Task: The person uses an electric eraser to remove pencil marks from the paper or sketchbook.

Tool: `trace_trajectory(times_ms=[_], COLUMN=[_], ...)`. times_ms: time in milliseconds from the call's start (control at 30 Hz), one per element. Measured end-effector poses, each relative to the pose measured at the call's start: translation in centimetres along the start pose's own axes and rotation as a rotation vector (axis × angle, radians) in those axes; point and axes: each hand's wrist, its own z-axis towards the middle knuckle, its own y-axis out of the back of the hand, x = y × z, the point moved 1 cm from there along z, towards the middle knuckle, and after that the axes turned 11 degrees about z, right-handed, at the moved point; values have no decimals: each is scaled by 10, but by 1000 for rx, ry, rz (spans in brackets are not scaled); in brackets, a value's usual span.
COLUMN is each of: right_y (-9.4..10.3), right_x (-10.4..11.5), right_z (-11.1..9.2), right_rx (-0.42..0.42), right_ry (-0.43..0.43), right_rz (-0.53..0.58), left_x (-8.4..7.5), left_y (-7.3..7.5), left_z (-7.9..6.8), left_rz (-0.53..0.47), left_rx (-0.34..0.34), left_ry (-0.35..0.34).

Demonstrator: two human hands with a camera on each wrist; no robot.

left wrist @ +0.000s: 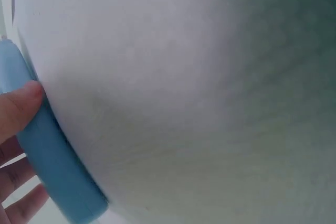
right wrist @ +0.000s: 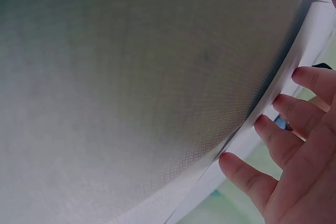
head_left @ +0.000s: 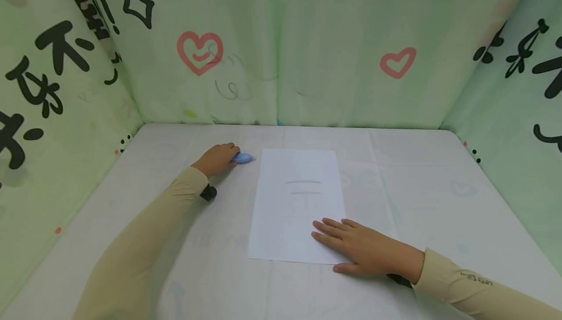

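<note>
My left hand (head_left: 219, 158) holds a chunky blue pen-like tube (head_left: 243, 158) with a small pale tip pointing right, at the table's back left. In the left wrist view the thumb lies on top of the blue tube (left wrist: 58, 156), with the other fingers behind it. A white sheet of paper (head_left: 281, 222) lies to the right of that hand, with two short, faint grey lines across its upper middle. My right hand (head_left: 366, 248) rests with spread, straight fingers on the paper's lower right corner. In the right wrist view its fingertips touch the sheet's edge (right wrist: 244, 140).
A white cloth-covered table (head_left: 421, 183) spreads around the paper. Green curtains (head_left: 325, 42) with hearts and black lettering hang behind it and along both sides. Dark wrist devices (head_left: 209, 193) show under the sleeves.
</note>
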Motion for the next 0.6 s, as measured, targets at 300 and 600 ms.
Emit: trace_trajectory(times_ms=[300,600], right_y=[-1,0], right_x=[-1,-1], right_z=[-1,-1], right_rx=[14,31], right_ry=[-12,-40], right_rz=[12,35], left_x=[-11,-28], left_y=[11,49], left_z=[-2,-8], left_rz=[137,288], left_rx=[-154,-367], left_ry=[-110,-232])
